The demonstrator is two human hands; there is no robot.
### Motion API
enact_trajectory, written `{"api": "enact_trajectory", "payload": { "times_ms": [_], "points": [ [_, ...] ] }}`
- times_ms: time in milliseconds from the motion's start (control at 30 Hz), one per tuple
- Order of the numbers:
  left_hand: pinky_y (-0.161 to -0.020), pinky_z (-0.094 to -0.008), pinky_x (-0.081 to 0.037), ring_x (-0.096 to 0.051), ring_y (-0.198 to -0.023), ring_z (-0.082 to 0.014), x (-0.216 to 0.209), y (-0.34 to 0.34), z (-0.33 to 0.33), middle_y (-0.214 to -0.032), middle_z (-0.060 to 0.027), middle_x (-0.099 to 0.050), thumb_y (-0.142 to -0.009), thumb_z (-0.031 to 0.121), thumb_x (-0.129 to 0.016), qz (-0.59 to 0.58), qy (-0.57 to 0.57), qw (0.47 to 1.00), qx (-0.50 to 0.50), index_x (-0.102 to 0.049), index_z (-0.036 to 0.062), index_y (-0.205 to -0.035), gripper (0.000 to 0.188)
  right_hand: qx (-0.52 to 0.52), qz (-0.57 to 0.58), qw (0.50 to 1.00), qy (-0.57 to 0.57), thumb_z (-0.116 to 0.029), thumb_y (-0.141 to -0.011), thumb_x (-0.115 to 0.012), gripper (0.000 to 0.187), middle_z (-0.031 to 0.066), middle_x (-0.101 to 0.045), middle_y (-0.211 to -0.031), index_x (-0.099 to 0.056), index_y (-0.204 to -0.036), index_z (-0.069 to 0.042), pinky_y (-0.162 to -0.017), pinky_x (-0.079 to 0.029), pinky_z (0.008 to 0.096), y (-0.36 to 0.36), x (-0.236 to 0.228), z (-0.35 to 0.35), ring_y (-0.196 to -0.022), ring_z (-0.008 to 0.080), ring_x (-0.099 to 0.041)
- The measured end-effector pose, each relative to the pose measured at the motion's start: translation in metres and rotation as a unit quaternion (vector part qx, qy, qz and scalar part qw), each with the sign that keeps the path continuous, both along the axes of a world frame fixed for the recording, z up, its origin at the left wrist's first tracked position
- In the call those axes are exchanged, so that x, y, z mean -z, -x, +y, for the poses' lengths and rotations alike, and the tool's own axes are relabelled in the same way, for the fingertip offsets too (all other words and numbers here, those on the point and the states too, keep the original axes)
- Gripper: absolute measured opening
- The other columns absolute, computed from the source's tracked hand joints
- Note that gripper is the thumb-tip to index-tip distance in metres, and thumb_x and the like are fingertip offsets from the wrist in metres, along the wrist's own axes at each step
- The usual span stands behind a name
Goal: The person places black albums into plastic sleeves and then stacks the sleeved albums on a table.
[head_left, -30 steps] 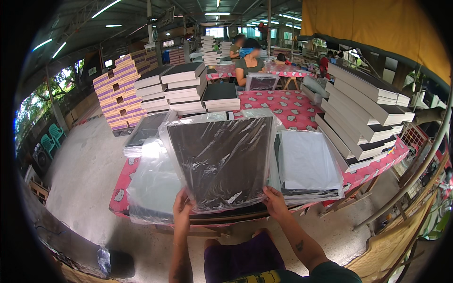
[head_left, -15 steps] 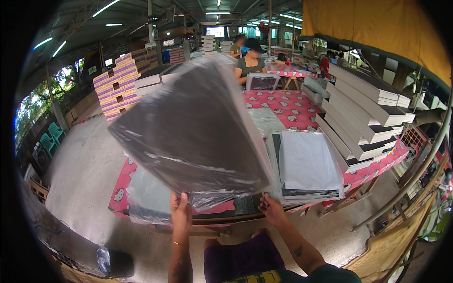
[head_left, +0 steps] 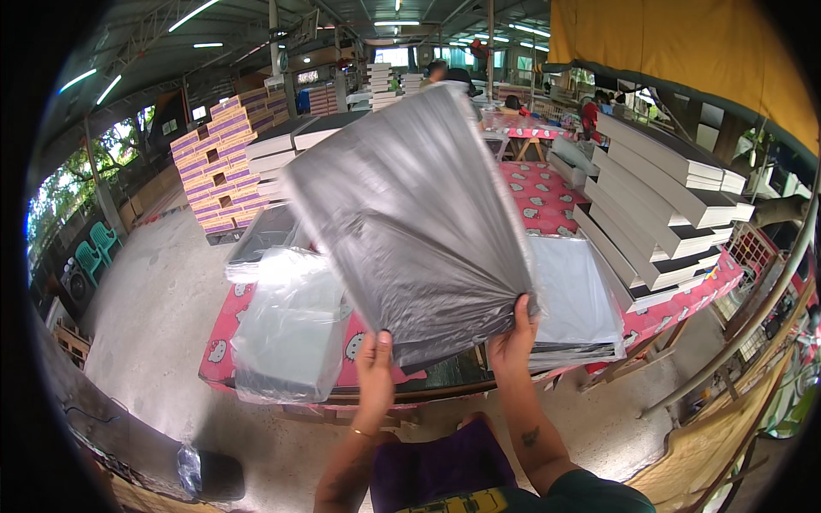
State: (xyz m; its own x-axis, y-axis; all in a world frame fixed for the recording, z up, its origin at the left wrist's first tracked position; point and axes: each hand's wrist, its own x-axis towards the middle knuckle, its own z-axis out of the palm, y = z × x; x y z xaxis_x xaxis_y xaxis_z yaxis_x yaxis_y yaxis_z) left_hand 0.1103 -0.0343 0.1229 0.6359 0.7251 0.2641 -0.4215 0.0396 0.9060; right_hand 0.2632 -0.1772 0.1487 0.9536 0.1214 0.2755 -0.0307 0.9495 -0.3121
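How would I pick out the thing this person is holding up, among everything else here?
Find the long table with the red patterned cloth. Above its near edge, the left hand and right hand lift a large grey, glossy plastic-wrapped flat sheet, tilted and bunched at the bottom. Unlike the wrapped stacks lying flat either side, it alone is in the air.

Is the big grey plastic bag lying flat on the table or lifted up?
Lifted up: both hands, left hand and right hand, pinch the grey plastic bag by its lower edge, above the table.

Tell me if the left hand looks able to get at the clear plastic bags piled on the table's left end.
Probably yes: the clear bags lie just beside the left hand with nothing between, but it grips the bagged dark sheet.
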Motion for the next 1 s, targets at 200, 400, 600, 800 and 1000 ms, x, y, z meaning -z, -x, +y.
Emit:
{"api": "enact_trajectory", "payload": {
  "times_ms": [200,400,600,800,1000],
  "points": [
    [-0.054,-0.0253,-0.05,-0.063,-0.059,-0.0137,0.024,-0.035,-0.041,-0.073,-0.0104,-0.066,-0.099,0.031,-0.049,0.101,-0.018,0.99,0.1,-0.057,0.0007,-0.091,0.032,0.099,0.085,0.991,0.035,-0.012,-0.093,-0.058,0.033,0.0088,-0.055,-0.121,-0.049,-0.124,-0.006,-0.092,-0.047,0.037,-0.051,0.034,-0.04,-0.108,0.0217,-0.054],
    [-0.056,-0.0252,-0.051,-0.063,-0.061,-0.0132,0.044,-0.085,-0.07,-0.074,-0.0108,-0.065,-0.098,0.02,-0.051,0.079,0.002,0.985,0.155,-0.054,-0.0021,-0.088,0.025,0.2,0.154,0.963,0.092,-0.01,-0.094,-0.056,0.04,0.0121,-0.053,-0.124,-0.041,-0.131,-0.004,-0.095,-0.046,0.0385,-0.075,0.051,-0.095,-0.11,0.0232,-0.053],
    [-0.053,-0.0259,-0.048,-0.061,-0.059,-0.0121,0.063,-0.132,-0.096,-0.073,-0.0095,-0.064,-0.096,0.012,-0.049,0.139,-0.023,0.969,0.204,-0.053,-0.0021,-0.086,0.018,0.235,0.176,0.942,0.164,-0.017,-0.094,-0.056,0.044,0.014,-0.048,-0.127,-0.037,-0.132,-0.005,-0.095,-0.043,0.0428,-0.105,0.091,-0.155,-0.11,0.0246,-0.051],
    [-0.052,-0.0278,-0.047,-0.059,-0.056,-0.0133,0.075,-0.148,-0.102,-0.07,-0.0092,-0.063,-0.096,0.014,-0.05,0.196,-0.056,0.961,0.189,-0.054,-0.0032,-0.088,0.019,0.513,0.105,0.697,0.49,-0.028,-0.09,-0.06,0.053,0.0135,-0.048,-0.129,-0.043,-0.135,-0.005,-0.098,-0.036,0.04,-0.116,0.082,-0.212,-0.115,0.0266,-0.048],
    [-0.067,-0.0403,-0.047,-0.063,-0.075,-0.0267,0.072,-0.18,-0.073,-0.084,-0.0172,-0.065,-0.094,0.034,-0.052,0.255,-0.395,0.882,0.022,-0.056,-0.0051,-0.098,0.04,0.316,-0.091,0.594,0.734,-0.043,-0.086,-0.063,0.062,0.0171,-0.053,-0.124,-0.05,-0.13,-0.001,-0.097,-0.04,0.0385,-0.214,0.056,-0.253,-0.113,0.0306,-0.052]
  ]
}}
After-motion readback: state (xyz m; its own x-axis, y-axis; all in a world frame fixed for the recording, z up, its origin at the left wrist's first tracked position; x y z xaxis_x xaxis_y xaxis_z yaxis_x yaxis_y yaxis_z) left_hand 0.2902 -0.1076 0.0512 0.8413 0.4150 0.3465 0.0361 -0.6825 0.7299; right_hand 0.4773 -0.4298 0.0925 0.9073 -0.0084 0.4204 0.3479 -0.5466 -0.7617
